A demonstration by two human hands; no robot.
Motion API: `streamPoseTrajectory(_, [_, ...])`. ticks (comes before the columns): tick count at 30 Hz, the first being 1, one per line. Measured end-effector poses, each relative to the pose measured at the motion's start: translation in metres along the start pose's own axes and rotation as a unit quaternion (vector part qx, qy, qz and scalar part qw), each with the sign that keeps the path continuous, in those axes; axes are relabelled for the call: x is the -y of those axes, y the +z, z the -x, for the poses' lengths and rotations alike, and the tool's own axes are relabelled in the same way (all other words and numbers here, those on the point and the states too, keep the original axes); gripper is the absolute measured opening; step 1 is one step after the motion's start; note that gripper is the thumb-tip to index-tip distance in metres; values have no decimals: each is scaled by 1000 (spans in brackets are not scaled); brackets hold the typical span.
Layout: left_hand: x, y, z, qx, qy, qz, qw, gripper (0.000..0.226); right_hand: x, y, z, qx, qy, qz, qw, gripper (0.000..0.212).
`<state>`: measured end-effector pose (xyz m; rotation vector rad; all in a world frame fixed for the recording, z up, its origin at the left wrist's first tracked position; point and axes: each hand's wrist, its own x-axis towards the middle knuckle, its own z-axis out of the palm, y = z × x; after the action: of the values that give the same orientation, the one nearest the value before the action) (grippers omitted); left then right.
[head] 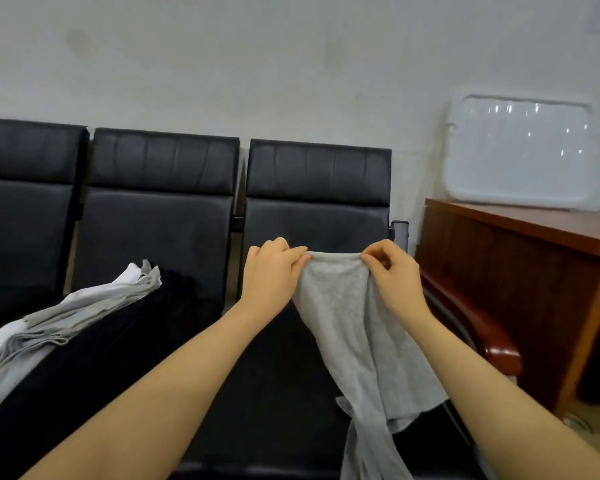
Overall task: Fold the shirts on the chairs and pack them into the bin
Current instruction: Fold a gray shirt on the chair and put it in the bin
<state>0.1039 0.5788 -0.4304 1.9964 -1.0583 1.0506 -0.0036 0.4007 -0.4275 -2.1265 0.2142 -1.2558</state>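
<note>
Shirts [66, 317], white and grey, lie heaped over a black garment on the left seats of a row of black chairs [160, 188]. Over the rightmost seat, the left hand [274, 271] and the right hand [394, 273] each pinch the top edge of a grey shirt [347, 327], which hangs down between the forearms. Further right stands a wooden desk [520, 233], with a white plastic bin [516, 150] on it, tipped against the wall.

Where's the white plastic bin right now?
In the head view the white plastic bin is at upper right, tipped on its side on the reddish wooden desk, against the wall, right of the black padded chairs.
</note>
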Motion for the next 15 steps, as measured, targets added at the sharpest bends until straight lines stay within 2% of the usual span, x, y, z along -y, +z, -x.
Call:
streamPoseTrajectory(3, [7,22,23,78,-51,-24,995,28,-31,17,23,33,38,21,999,15])
streamPoseTrajectory(5, [15,40,40,128,-92,-45,987,31,-53,31,41,84,73,53,992,16])
streamPoseTrajectory(8, [29,64,73,228,-139,-117,957,35,-81,44,73,168,101,118,974,13])
streamPoseTrajectory(11, [31,81,110,342,-105,-122,926,46,-101,41,105,247,107,189,944,24])
streamPoseTrajectory(13, [22,86,135,418,-61,-68,904,48,-111,33,129,261,81,236,933,33])
streamPoseTrajectory(15, [13,91,157,473,-51,-43,879,51,-119,25,150,259,57,271,925,46])
